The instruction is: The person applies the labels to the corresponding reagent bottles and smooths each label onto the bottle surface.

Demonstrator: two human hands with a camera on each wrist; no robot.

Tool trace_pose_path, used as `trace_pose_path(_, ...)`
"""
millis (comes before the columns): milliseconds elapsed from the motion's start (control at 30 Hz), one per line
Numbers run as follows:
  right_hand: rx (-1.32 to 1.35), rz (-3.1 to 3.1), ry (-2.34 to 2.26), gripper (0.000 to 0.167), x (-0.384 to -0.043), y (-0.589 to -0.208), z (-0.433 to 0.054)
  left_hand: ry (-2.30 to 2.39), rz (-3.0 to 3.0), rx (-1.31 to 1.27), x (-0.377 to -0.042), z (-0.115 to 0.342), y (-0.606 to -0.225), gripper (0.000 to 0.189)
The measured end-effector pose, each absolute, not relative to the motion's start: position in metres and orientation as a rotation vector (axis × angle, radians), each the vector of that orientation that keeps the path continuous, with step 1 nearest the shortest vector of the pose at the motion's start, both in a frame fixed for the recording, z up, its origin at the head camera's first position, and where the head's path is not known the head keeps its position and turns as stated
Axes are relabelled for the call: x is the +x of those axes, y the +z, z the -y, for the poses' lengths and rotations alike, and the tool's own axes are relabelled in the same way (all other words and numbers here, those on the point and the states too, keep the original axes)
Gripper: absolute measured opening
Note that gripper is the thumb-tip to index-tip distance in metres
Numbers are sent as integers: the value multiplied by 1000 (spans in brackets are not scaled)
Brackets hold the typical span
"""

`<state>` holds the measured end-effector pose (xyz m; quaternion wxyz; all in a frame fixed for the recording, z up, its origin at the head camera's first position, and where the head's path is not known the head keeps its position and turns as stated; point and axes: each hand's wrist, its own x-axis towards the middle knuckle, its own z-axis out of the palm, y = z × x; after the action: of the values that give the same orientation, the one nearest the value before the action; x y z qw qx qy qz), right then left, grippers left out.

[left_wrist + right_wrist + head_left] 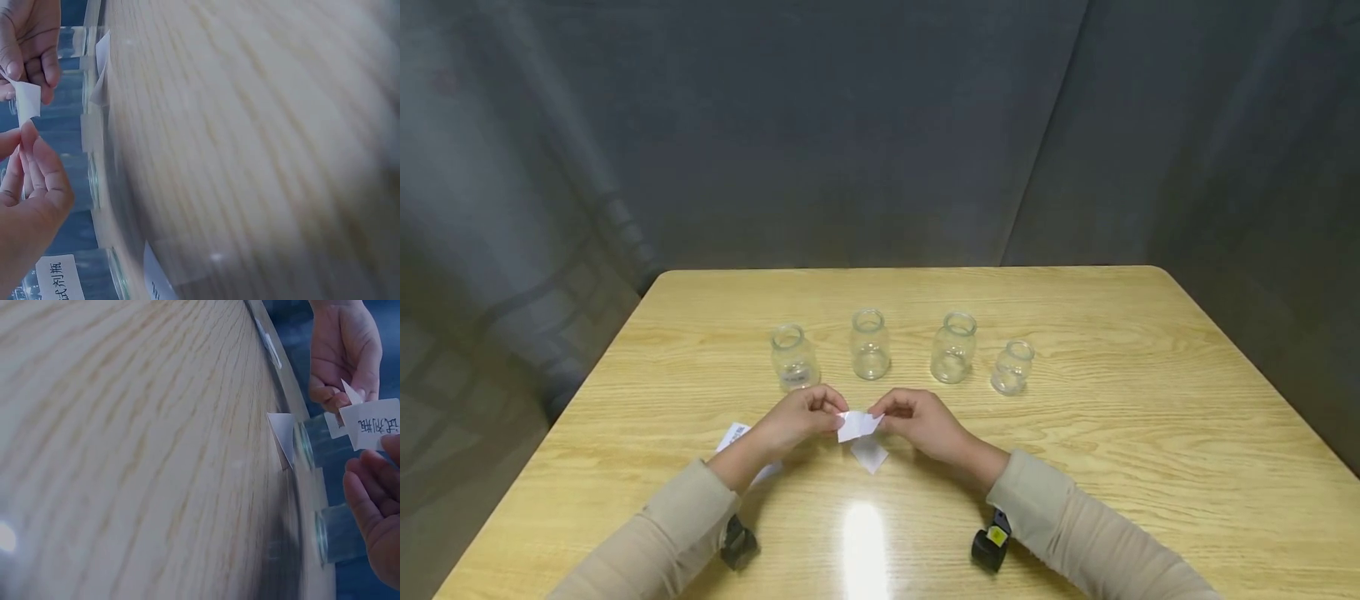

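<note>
Both hands hold a small white paper label above the middle of the table. My left hand pinches its left end between thumb and fingers; my right hand pinches the right end. Handwritten characters show on the label in the right wrist view. Below it, a folded white paper piece lies on the table. Just beyond the left hand stands a clear glass jar, which carries a written label in the left wrist view.
Three more clear jars, a tall one, a wide one and a smaller one, stand in a row to the right. A marked paper sheet lies partly under the left forearm. Grey curtains rise behind the wooden table.
</note>
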<state>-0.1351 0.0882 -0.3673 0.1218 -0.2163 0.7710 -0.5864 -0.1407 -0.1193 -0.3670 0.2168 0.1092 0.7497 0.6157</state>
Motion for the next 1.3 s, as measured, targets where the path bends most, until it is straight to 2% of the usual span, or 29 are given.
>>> trace_pose_path(533, -612, -2285, -1774, 6, -141, -373, -96, 1610, -2075, 323, -135, 126, -363, 20)
trace_pose_path(1067, -573, -2265, -1800, 18, -144, -368, -92, 1651, -2027, 343, -138, 117, -359, 24)
trace_pose_path(1300, -616, -2243, -1810, 17, -143, -368, -91, 1692, -2018, 377, -142, 109, -364, 26)
